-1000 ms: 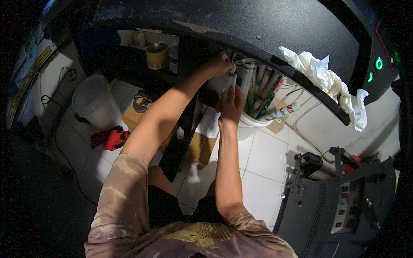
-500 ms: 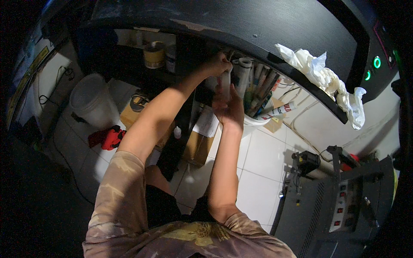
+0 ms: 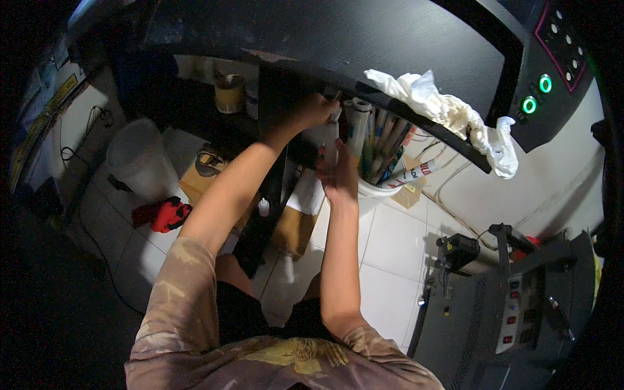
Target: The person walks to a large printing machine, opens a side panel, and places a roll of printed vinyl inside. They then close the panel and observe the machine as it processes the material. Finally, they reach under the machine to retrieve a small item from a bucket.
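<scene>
Under the edge of the black machine, my right hand [image 3: 339, 172] is closed round a narrow, pale translucent tube [image 3: 333, 133] that stands roughly upright. My left hand [image 3: 314, 109] is closed in a pinch at the tube's upper end; what its fingertips grip is in shadow and hard to make out. Just right of both hands, a white bucket [image 3: 376, 192] holds several long rolls and tubes [image 3: 383, 140], among them a thick white pipe [image 3: 359, 123].
The black machine [image 3: 312, 39] overhangs my hands, with crumpled white tissue [image 3: 448, 110] on its edge. Cardboard boxes [image 3: 296, 231], a small white bottle [image 3: 263, 207], a translucent bin [image 3: 140, 159] and a red cloth [image 3: 170, 214] sit below. A tin [image 3: 229, 94] stands on the shelf. Dark equipment [image 3: 494, 312] is at right.
Both hands have shifted slightly left and down in the picture with the tube, as the view turned a little. My hands keep their hold.
</scene>
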`<control>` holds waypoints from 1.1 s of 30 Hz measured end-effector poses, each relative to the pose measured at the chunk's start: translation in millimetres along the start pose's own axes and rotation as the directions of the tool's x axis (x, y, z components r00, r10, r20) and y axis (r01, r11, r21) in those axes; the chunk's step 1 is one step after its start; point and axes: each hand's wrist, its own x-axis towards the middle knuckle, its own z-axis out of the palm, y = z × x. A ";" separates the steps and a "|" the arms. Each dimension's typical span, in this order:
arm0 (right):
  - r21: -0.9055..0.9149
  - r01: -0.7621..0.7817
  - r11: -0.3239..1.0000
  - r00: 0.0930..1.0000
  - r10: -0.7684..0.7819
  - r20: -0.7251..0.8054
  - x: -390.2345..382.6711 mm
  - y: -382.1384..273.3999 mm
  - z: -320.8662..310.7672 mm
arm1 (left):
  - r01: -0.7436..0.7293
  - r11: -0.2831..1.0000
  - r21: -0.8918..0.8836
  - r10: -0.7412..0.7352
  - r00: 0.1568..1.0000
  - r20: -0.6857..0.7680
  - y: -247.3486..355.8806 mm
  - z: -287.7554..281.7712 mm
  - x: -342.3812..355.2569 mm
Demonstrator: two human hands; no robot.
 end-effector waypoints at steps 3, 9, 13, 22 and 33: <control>0.048 -0.060 0.997 0.998 0.059 0.024 -12.4 -11.5 6.0 | -0.239 0.971 0.026 0.240 0.964 -0.112 9.2 -7.6 -34.4; -0.009 0.002 1.000 1.000 -0.002 0.030 -7.2 7.8 0.0 | 0.136 0.944 -0.300 -0.166 0.983 -0.077 25.0 -36.7 -146.3; -0.201 0.078 0.977 0.997 -0.076 0.020 18.0 52.4 -11.7 | 0.200 0.726 -0.658 -0.275 0.961 -0.010 48.6 -54.7 -208.3; -0.455 0.360 0.814 0.925 -0.376 0.058 24.8 88.4 -13.2 | 0.040 0.364 -0.930 -0.270 0.961 -0.065 104.3 -68.3 -299.3; -0.428 0.508 0.747 0.762 -0.622 -0.181 -135.3 -83.4 -17.2 | -0.075 0.446 -0.892 -0.115 0.983 -0.140 145.1 -76.9 -333.2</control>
